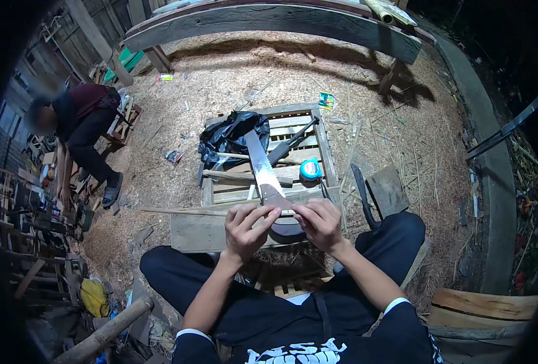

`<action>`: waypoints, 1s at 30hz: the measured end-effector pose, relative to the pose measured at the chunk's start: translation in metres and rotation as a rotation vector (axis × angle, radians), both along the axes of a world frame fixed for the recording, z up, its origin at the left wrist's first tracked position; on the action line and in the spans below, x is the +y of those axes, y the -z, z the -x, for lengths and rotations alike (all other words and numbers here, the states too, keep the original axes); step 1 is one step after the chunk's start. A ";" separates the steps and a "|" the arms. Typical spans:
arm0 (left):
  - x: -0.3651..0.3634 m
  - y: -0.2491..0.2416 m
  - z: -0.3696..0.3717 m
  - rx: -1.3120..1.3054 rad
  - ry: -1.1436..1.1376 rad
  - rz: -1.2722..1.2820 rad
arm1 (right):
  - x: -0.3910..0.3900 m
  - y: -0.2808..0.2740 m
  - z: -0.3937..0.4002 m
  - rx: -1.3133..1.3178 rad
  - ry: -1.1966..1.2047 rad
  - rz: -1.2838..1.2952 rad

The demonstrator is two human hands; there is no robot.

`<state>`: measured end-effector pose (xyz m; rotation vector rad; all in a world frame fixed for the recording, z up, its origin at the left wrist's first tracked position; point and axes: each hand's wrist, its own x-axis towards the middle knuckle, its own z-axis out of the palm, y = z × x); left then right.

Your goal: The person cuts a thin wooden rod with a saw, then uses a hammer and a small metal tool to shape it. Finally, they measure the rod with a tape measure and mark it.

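My left hand (pixel 246 229) and my right hand (pixel 321 223) are raised in front of me, fingertips pinched close together. Between them runs a short, thin pale strip (pixel 288 213), perhaps wood or bamboo. Just beyond and below lies a handsaw (pixel 261 159), its dark handle partly hidden by my hands. The saw rests across a slatted wooden frame (pixel 317 130). A teal tape measure (pixel 310 170) sits on the slats right of the blade. Beside the saw are a black plastic bag (pixel 220 144) and a long dark tool (pixel 292 143).
A wooden board (pixel 196 233) lies before my knees. Right of it are a dark long-handled tool (pixel 364 197) and a wood block (pixel 388 190). A heavy beam bench (pixel 275 24) spans the back. At left, another person (pixel 87 115) bends toward piled wood.
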<state>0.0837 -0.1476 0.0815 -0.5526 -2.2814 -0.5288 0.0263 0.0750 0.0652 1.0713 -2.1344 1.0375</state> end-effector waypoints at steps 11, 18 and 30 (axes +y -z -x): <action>-0.014 0.003 -0.003 0.070 -0.008 0.055 | -0.012 0.007 0.000 0.056 -0.007 0.046; -0.015 0.005 -0.004 0.084 -0.008 0.032 | -0.015 0.010 -0.001 0.085 -0.018 0.057; -0.012 0.012 -0.004 0.077 0.050 -0.008 | -0.012 0.008 -0.007 0.117 -0.028 0.067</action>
